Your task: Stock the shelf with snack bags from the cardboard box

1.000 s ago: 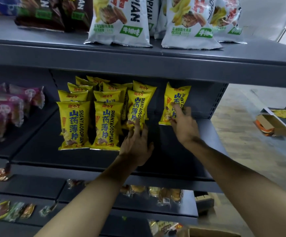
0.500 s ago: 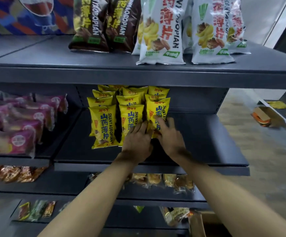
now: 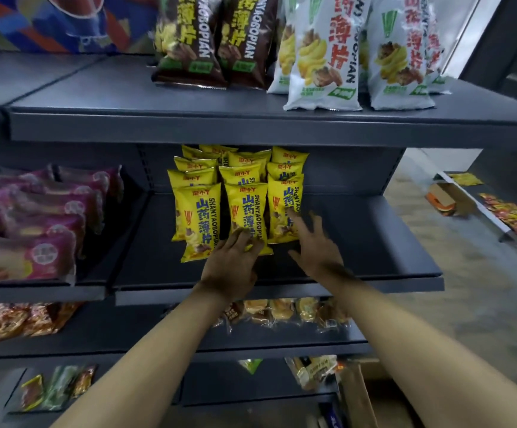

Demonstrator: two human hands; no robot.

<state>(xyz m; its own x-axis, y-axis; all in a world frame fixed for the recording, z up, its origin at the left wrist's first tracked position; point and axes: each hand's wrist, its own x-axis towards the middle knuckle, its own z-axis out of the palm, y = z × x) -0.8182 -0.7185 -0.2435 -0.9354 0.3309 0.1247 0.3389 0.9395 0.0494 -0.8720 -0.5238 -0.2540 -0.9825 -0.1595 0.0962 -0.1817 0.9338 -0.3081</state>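
Several yellow snack bags (image 3: 238,193) stand in three rows on the dark middle shelf (image 3: 374,242). My left hand (image 3: 232,267) lies flat with its fingers on the bottom of the front middle bag (image 3: 246,217). My right hand (image 3: 316,245) has spread fingers, the fingertips touching the lower edge of the front right bag (image 3: 283,211). Neither hand grips a bag. The cardboard box (image 3: 365,396) shows partly at the bottom right, below my right forearm.
Brown bags (image 3: 214,41) and white bags (image 3: 322,57) stand on the upper shelf. Pink bags (image 3: 34,227) fill the shelf to the left. Wrapped snacks (image 3: 282,313) lie on the lower shelf. Another shelf unit with orange packets (image 3: 513,217) is at the right across the floor.
The yellow bag that my right hand held apart at the right now stands in the right row. Both hands have slipped down to the front bags' bottoms. The view has pulled back.
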